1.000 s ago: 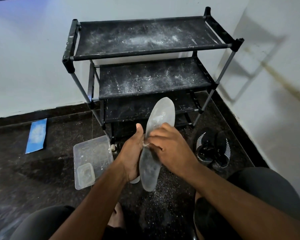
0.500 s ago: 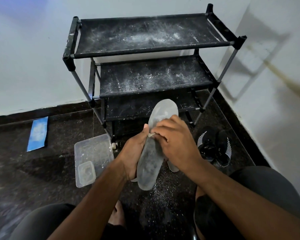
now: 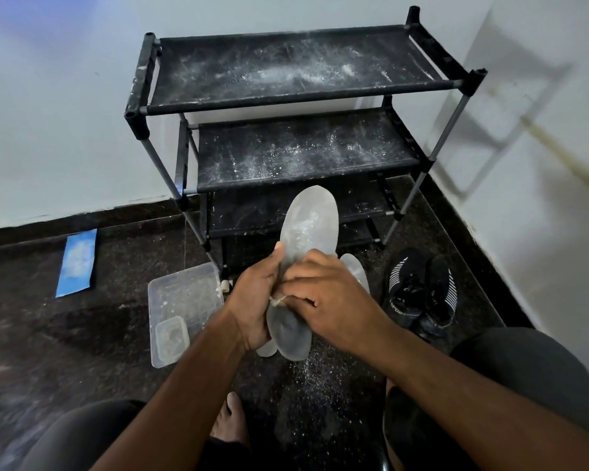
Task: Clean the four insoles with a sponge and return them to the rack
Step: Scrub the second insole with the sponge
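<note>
Insole (image 3: 308,229) standing upright before rack (image 3: 296,96), near centre | left hand (image 3: 252,300) gripping its left edge, fingers curled | right hand (image 3: 334,300) pinching sponge (image 3: 275,300) against it | risk: thin insole likely bending, powder falling onto floor (image 3: 82,334).

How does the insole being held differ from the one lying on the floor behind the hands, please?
The held insole is lifted off the floor and gripped by the left hand, with the right hand over its middle; the floor insole lies untouched. The held insole shows nearly whole, toe towards the rack; the floor insole is mostly hidden behind the hands. Both look pale grey and dusty.
</note>
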